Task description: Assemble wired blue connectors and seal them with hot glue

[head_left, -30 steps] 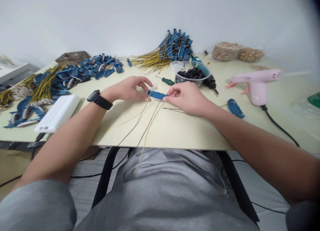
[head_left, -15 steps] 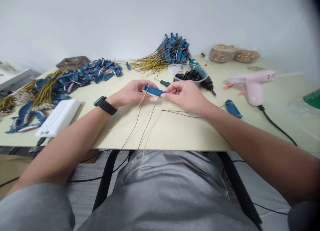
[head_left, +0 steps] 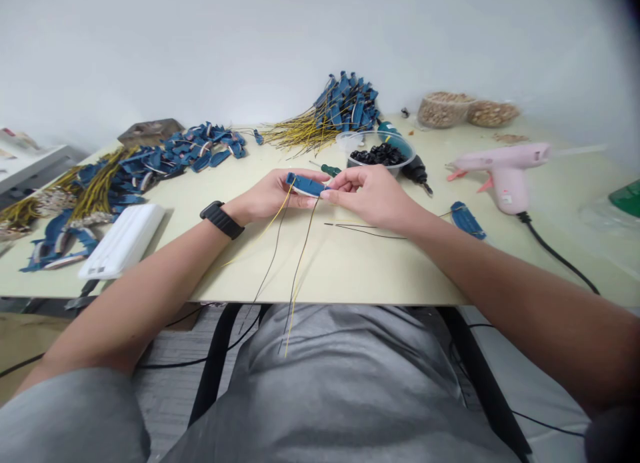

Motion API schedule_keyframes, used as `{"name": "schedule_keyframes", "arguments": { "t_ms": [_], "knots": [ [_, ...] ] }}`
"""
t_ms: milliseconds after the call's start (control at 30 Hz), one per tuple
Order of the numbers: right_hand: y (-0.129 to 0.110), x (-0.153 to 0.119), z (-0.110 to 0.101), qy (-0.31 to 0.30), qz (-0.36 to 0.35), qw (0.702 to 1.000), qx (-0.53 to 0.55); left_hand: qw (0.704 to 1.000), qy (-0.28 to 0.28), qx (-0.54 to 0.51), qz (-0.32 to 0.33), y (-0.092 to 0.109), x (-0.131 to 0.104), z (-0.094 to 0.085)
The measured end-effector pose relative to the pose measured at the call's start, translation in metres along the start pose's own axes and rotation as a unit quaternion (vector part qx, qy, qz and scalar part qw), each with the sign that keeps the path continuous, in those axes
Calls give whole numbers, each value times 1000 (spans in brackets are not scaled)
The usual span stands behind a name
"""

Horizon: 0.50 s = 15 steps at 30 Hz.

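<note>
Between both hands, just above the table, is a small blue plastic part (head_left: 306,185) with a pale underside. Thin yellow and black wires (head_left: 303,256) hang from it over the table edge. My left hand (head_left: 273,195) is closed around its left end, thumb below and fingers behind. The fingertips of my right hand (head_left: 367,193) pinch its right end, near where a black wire leaves it. A second blue part (head_left: 467,220) with wires lies to the right of my right forearm.
Behind my hands stand a clear tub (head_left: 383,155) of black pieces, a green screwdriver (head_left: 330,170) and a power tool (head_left: 416,173). A pink glue gun (head_left: 505,166) lies right. Piles of blue wired parts (head_left: 345,103) sit at the back and left, beside a white power bank (head_left: 123,241).
My left hand has shifted slightly right and down, its fingers further behind the blue part. The hanging wires have swung a little. My right hand keeps its pinch.
</note>
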State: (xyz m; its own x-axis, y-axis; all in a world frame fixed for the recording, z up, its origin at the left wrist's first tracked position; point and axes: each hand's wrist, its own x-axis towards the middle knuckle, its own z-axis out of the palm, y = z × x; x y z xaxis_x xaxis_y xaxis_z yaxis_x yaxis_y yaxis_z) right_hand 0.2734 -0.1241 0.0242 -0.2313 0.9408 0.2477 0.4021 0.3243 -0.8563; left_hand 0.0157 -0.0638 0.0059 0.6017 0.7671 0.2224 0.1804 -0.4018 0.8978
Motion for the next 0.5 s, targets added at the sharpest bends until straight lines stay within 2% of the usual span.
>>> {"name": "schedule_keyframes", "arguments": {
  "t_ms": [233,500],
  "knots": [
    [-1,-1,0,-5,2,1000,7,1000,-17,0,-7,8,-3,3],
    [2,1,-1,-4,10,1000,8,1000,-7,-4,-8,13,-2,7]
  ]
}}
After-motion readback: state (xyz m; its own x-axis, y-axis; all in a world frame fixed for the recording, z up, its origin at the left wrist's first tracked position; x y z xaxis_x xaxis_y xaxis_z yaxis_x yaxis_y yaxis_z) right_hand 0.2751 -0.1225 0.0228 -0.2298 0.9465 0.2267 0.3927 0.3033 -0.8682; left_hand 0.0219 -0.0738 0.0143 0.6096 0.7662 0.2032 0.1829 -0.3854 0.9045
